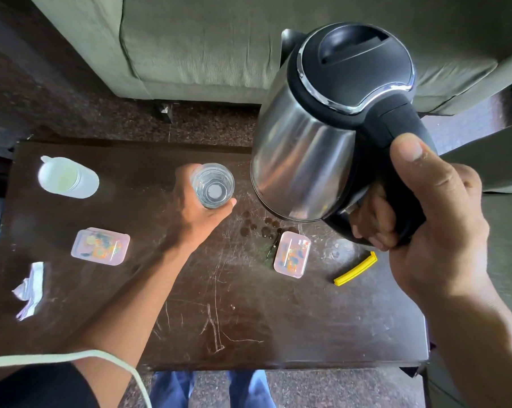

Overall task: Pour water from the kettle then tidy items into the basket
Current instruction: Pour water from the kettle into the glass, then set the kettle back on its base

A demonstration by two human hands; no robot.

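Curled fingers and a thumb laid along the top made the right hand [431, 207]'s grip on the black handle of the kettle [322, 136], which hung in the air over the table [249, 319]'s far right corner. One kettle was in view: steel body, black lid closed, tilted so its top faced the camera and its spout pointed away toward the sofa [204, 48], with its long axis running from handle near to spout far.

Along the near part of the table only scratches and the left forearm showed, with a white cord [72, 356] crossing that arm near the near left corner. At the left edge lay one crumpled piece of foil [31, 287]. Farther in sat two pink plastic cases [100, 245], one toward the left and the other [292, 254] right of centre, and one yellow strip [356, 269] lay toward the right edge, slanted. Several dark drops [263, 228] were scattered just beyond the right-hand case.

Past these, near the table's middle, the left hand [199, 207] held one clear glass [213, 185] upright, fingers wrapped round its side; the glass appeared to hold some water. It stood just left of the kettle's body, not touching it. One white plastic bottle [68, 178] lay tipped near the far left corner.
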